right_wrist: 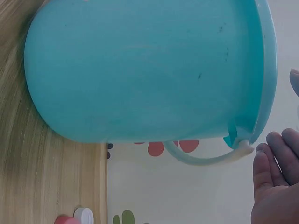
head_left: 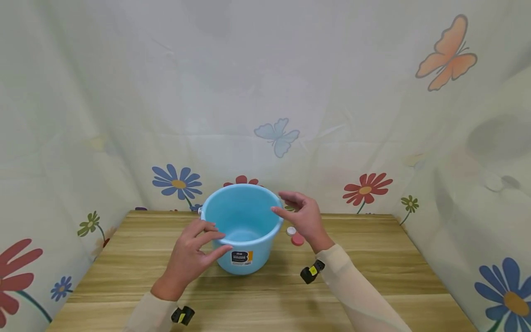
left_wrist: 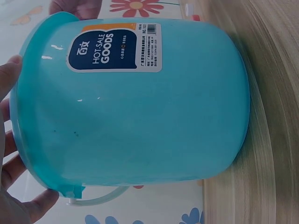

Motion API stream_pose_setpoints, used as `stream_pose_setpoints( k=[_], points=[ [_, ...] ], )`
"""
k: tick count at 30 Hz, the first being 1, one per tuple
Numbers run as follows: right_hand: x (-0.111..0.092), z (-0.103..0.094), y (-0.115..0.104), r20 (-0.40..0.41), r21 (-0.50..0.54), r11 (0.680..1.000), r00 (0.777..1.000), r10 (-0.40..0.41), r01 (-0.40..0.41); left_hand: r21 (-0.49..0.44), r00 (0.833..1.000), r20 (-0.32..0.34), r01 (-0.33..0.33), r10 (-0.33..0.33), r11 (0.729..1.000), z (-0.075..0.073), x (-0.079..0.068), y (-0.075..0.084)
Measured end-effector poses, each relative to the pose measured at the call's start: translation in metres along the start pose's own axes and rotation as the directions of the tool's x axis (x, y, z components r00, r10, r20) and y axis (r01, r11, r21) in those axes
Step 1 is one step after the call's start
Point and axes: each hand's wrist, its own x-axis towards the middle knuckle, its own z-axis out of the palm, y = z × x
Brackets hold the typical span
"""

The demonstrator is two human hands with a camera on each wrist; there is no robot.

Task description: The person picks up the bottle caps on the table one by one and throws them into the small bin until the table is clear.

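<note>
A light blue plastic bucket (head_left: 244, 251) stands upright on the wooden table, its mouth facing up and its label (left_wrist: 114, 47) toward me. The pale handle (right_wrist: 201, 156) hangs on the far side. At the front left rim, my left hand (head_left: 186, 253) has loosely bent, spread fingers; its thumb tip meets the rim in the left wrist view. Whether it presses there I cannot tell. Beside the right rim is my right hand (head_left: 304, 219), fingers extended, holding nothing. A gap separates it from the bucket in the right wrist view. The bucket's visible inside holds nothing.
To the right of the bucket, a small white cap (head_left: 291, 230) and a red cap (head_left: 297, 239) lie on the wooden table (head_left: 365, 267). A pale curtain (head_left: 199, 92) with flowers and butterflies hangs behind the table and along both sides.
</note>
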Motion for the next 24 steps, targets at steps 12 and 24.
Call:
stream_pose_setpoints(
  k=[12,24],
  points=[
    [-0.006,-0.022,0.022,-0.055,-0.016,0.998,0.997,0.058,-0.059,0.009,1.0,-0.01,-0.015,0.015,1.0,0.001,-0.002,-0.001],
    [-0.011,-0.04,0.047,-0.094,-0.032,0.998,0.994,0.053,-0.056,0.011,1.0,-0.003,-0.006,0.006,1.0,0.0,-0.002,0.001]
  ],
)
